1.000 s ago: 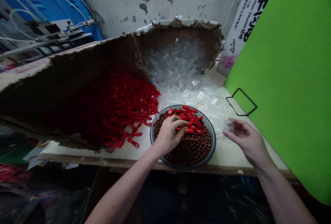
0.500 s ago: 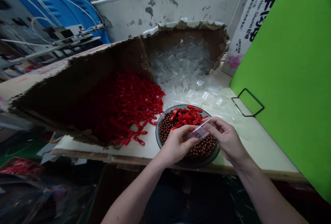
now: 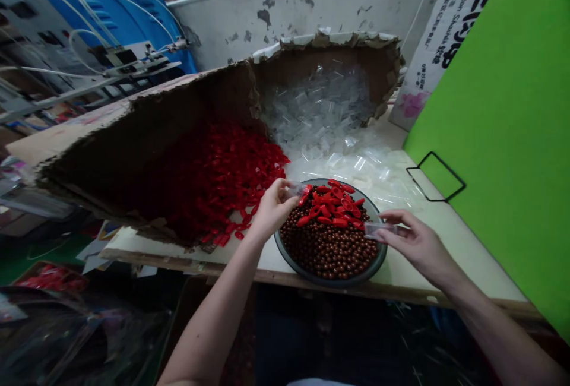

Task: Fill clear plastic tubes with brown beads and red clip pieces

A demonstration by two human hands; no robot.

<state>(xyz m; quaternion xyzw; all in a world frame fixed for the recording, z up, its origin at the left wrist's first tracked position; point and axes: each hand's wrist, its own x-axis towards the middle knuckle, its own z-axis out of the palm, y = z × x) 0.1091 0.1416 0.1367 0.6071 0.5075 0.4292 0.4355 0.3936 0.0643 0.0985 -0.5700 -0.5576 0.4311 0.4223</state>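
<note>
Fingertips (image 3: 392,214) partly hide the clear sleeve (image 3: 372,230) pinched by the right hand (image 3: 412,239), right of centre; mid-frame, the curled left hand (image 3: 274,208) pinches a translucent piece (image 3: 295,189), indistinct.

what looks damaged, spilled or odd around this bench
The cardboard box has ragged edges, as if torn open by hand. Red plastic pieces and clear plastic pieces spread loosely out of it onto the white tabletop. Behind, the wall has dark patches where its paint looks flaked off.
</note>
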